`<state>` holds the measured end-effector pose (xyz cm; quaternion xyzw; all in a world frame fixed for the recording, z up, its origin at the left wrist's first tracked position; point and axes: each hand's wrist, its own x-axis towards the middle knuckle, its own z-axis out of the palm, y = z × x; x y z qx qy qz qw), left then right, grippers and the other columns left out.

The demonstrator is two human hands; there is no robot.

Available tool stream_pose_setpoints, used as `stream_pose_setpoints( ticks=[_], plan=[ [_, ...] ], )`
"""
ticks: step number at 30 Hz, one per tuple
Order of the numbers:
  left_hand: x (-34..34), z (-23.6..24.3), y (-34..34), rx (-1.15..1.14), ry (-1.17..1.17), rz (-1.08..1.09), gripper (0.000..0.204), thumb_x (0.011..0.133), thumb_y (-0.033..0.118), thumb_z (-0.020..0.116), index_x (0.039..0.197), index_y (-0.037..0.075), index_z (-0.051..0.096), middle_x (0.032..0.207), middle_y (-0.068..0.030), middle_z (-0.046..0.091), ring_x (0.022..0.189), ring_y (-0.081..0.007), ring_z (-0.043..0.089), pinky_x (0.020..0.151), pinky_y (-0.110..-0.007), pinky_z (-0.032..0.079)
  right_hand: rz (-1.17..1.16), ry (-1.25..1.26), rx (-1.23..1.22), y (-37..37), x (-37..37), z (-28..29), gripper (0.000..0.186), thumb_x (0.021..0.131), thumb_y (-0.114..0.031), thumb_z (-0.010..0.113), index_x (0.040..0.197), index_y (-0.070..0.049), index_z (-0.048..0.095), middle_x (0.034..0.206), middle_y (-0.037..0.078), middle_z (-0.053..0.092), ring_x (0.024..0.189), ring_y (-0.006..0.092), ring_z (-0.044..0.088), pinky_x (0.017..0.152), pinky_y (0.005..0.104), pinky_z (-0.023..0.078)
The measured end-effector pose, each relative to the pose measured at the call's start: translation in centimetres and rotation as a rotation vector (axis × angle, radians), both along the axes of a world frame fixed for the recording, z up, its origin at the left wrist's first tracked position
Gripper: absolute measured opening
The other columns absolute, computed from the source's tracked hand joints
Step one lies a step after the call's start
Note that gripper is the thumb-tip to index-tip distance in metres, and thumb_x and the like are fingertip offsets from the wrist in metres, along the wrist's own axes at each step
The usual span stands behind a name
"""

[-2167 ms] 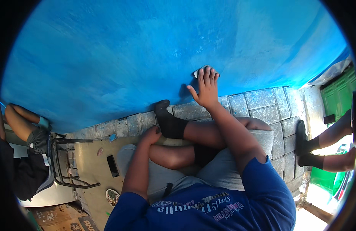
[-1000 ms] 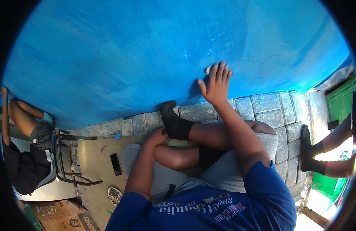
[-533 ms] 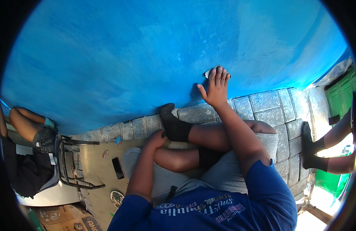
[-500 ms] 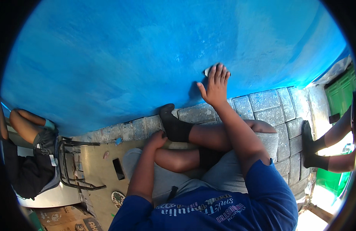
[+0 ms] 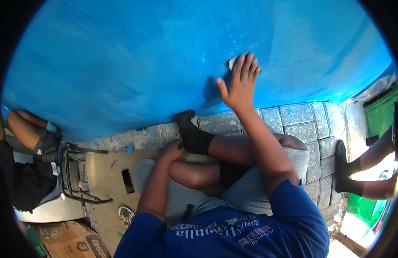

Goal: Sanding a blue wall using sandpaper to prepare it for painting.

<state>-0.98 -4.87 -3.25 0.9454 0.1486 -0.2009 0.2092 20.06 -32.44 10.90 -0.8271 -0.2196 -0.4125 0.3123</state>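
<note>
The person's right hand (image 5: 242, 84) is lying open, fingers (image 5: 247, 65) extended, over a small pale pad (image 5: 231, 64) — partly hidden, the pad is sitting between those fingers and the blue wall (image 5: 134, 60). The left hand (image 5: 172, 151) is resting just beside the black sock (image 5: 196, 138) — whether it is gripping anything, one cannot tell.

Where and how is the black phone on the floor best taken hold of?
I'd take the black phone by its long edges, near mid-length, with the left hand from above: it lies flat and slim, and the grey trouser leg sits close on its right.
</note>
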Motion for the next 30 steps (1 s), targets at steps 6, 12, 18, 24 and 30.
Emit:
stream_pose_setpoints(
  ticks=[6, 12, 18, 24, 30],
  plan=[
    [1.4, 0.7, -1.2, -0.039, -0.013, -0.007, 0.041, 0.080, 0.029, 0.065, 0.112, 0.003, 0.061, 0.112, -0.0214, 0.062, 0.104, -0.0389, 0.059, 0.089, -0.046, 0.047, -0.018, -0.054, -0.118, -0.9, 0.6, -6.7, 0.082, 0.089, -0.052, 0.050, 0.144, 0.005, 0.028, 0.148, 0.028, 0.027, 0.138, 0.0457, 0.023, 0.110, 0.0593, 0.011],
    [-0.4, -0.9, 0.2, 0.009, -0.045, -0.052, 0.039, 0.081, 0.028, 0.064, 0.109, 0.001, 0.061, 0.108, -0.0230, 0.063, 0.102, -0.0397, 0.060, 0.087, -0.047, 0.048, 0.026, -0.011, -0.039, 1.0, -0.8, 1.0, 0.081, 0.088, -0.052, 0.051, 0.143, 0.003, 0.030, 0.149, 0.027, 0.025, 0.138, 0.0448, 0.024, 0.110, 0.0588, 0.015],
    [1.3, 0.3, -0.8, -0.030, -0.059, -0.037, 0.038, 0.082, 0.031, 0.063, 0.107, 0.003, 0.060, 0.107, -0.0212, 0.063, 0.102, -0.0386, 0.060, 0.086, -0.045, 0.048, 0.039, 0.008, -0.191, -0.8, 0.8, -7.1, 0.081, 0.090, -0.049, 0.050, 0.144, 0.007, 0.026, 0.149, 0.031, 0.023, 0.139, 0.0486, 0.016, 0.110, 0.0598, 0.007],
    [-0.2, -0.1, 0.0, 0.019, -0.022, -0.031, 0.042, 0.081, 0.030, 0.065, 0.111, 0.002, 0.059, 0.109, -0.0208, 0.063, 0.102, -0.0386, 0.060, 0.087, -0.046, 0.048, 0.090, 0.017, -0.095, 1.0, -1.1, 1.6, 0.080, 0.091, -0.049, 0.050, 0.144, 0.006, 0.026, 0.149, 0.031, 0.023, 0.138, 0.0491, 0.019, 0.110, 0.0595, 0.009],
    [1.2, 0.1, -0.9, -0.036, -0.033, -0.022, 0.045, 0.081, 0.030, 0.065, 0.116, 0.003, 0.059, 0.113, -0.0200, 0.062, 0.106, -0.0373, 0.059, 0.090, -0.045, 0.047, 0.002, -0.038, -0.166, -0.3, 0.3, -6.0, 0.079, 0.091, -0.048, 0.049, 0.144, 0.006, 0.026, 0.150, 0.030, 0.020, 0.140, 0.0458, 0.019, 0.112, 0.0560, 0.008]
  ],
)
